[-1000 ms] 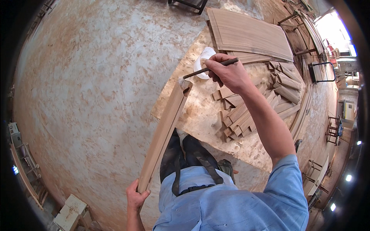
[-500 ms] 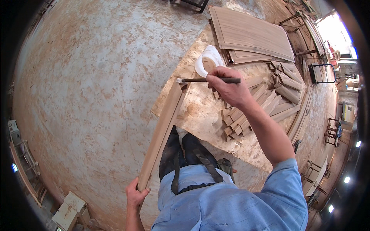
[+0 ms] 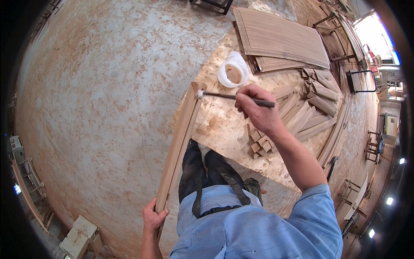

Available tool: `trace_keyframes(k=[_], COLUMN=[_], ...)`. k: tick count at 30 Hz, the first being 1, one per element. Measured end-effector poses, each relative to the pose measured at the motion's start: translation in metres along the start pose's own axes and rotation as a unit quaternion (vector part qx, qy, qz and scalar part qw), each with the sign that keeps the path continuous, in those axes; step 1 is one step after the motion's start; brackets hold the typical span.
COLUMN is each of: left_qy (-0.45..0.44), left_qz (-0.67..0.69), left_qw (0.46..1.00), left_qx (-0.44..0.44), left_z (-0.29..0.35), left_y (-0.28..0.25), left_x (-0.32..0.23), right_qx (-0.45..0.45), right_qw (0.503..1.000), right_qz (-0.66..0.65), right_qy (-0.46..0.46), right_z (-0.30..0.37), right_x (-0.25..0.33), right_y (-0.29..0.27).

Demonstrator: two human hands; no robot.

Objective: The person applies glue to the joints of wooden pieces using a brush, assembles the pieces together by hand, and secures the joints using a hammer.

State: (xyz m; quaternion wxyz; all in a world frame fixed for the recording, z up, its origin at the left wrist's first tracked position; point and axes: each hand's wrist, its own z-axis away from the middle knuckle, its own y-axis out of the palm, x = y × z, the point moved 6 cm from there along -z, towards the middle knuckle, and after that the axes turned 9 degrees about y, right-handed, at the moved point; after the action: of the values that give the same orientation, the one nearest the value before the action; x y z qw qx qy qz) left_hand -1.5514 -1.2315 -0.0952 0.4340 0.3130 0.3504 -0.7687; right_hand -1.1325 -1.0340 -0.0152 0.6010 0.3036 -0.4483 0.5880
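My left hand (image 3: 153,218) grips the near end of a long wooden strip (image 3: 179,144) that slants up from it, its far end resting on a low plywood board (image 3: 220,125). My right hand (image 3: 258,110) holds a thin dark brush (image 3: 235,97) level, its pale tip touching the strip's far end. A white plastic tub (image 3: 233,70) with brownish content stands just beyond the brush. My legs in dark trousers (image 3: 202,168) stand at the board's near edge.
Short wood blocks (image 3: 258,142) and a fan of wooden slats (image 3: 308,108) lie on the board to the right. Large wooden panels (image 3: 280,39) are stacked at the back. Stained concrete floor (image 3: 99,95) spreads left; metal frames (image 3: 360,82) and pale blocks (image 3: 79,235) stand around.
My right hand has swung the brush down from the tub to the far end of the strip. The left hand and the strip stay as they were.
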Motion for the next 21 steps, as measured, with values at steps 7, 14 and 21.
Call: trace_keyframes(k=[7,14,21], left_qy=[0.041,0.094,0.097], left_qz=[-0.064,-0.161,-0.177], left_qw=[0.996,0.982,0.978], left_qx=[-0.037,-0.045,-0.043], left_z=[0.0,0.003,0.003], left_y=[-0.002,-0.002,0.0], left_x=[-0.007,-0.006,-0.005], right_qx=[-0.029,-0.02,-0.034], right_qw=[0.992,0.983,0.981], right_qz=[0.09,0.164,0.17], right_qy=[-0.084,-0.087,-0.089], right_z=[-0.021,-0.023,-0.03], right_x=[0.022,0.029,0.026], right_y=[-0.003,-0.001,-0.006])
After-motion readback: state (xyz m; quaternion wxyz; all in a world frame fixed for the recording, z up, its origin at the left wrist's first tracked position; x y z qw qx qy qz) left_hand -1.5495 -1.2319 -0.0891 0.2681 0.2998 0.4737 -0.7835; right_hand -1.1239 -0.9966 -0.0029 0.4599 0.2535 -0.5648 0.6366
